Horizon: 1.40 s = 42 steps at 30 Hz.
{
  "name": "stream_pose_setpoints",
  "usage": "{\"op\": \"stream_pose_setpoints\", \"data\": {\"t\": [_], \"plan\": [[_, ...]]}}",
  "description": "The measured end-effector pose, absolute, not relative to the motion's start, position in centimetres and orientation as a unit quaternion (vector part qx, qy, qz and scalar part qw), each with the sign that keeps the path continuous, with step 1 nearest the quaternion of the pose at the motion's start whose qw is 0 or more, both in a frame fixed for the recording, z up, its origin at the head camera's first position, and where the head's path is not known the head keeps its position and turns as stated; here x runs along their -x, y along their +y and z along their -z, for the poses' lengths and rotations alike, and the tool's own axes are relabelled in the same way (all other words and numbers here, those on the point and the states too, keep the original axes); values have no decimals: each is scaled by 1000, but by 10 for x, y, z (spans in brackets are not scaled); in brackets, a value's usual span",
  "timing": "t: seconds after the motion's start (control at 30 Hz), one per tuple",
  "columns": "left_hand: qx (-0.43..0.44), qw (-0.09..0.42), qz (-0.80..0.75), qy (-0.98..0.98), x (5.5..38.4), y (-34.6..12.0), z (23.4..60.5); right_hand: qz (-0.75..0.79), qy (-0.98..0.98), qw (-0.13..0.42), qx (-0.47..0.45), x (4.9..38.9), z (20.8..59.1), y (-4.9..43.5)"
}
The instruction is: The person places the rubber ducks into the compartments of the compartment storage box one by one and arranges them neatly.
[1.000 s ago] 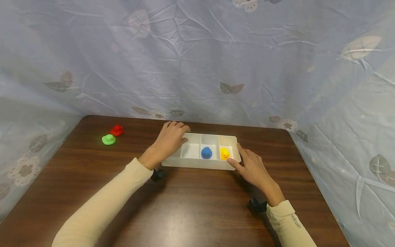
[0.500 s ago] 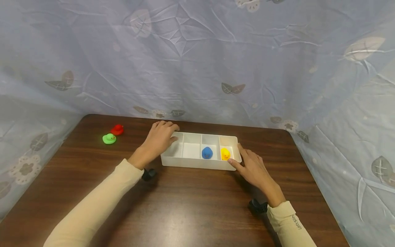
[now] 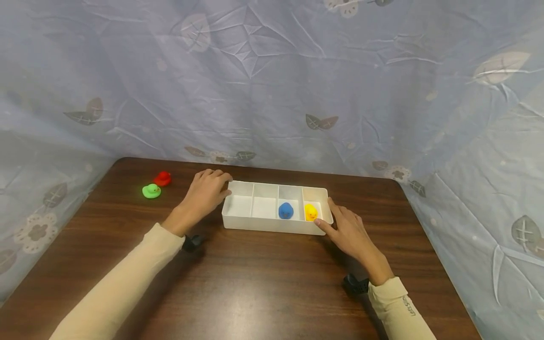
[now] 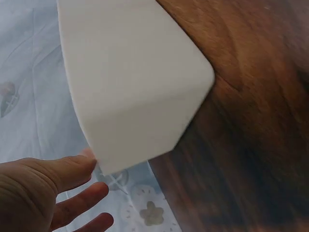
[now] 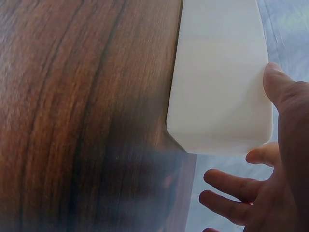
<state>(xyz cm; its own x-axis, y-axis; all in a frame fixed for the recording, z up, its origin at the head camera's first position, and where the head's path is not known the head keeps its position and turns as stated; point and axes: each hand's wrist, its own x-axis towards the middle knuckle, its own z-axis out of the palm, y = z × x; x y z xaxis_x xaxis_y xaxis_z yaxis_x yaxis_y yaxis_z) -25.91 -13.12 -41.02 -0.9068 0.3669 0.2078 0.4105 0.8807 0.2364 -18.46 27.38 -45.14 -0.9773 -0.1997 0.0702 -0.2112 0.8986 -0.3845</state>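
Note:
A long white divided tray (image 3: 272, 225) lies on the brown table. Its second compartment from the right holds a blue rubber duck (image 3: 285, 211); a yellow rubber duck (image 3: 311, 212) sits in the rightmost one. The two left compartments are bare. My left hand (image 3: 204, 191) is at the tray's left end, relaxed fingers spread, thumb tip right at the rim corner in the left wrist view. At the other end, my right hand (image 3: 350, 231) rests its thumb on the near rim and lays its index finger along the end wall, other fingers extended.
To the left on the table (image 3: 255, 283) sit a green rubber duck (image 3: 151, 191) and, just behind it, a red rubber duck (image 3: 163, 178). A patterned pale curtain (image 3: 272, 85) hangs behind the table and along both sides.
My left hand has slid leftward, from over the tray's left compartments to its left end, uncovering them. The right hand, tray and ducks stay in place.

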Motion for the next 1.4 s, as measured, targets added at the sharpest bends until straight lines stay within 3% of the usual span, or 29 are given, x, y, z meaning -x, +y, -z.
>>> {"op": "stream_pose_setpoints", "data": {"t": [1.4], "plan": [[99, 97, 147, -979, 241, -252, 421, -203, -972, 24, -114, 185, 452, 275]]}}
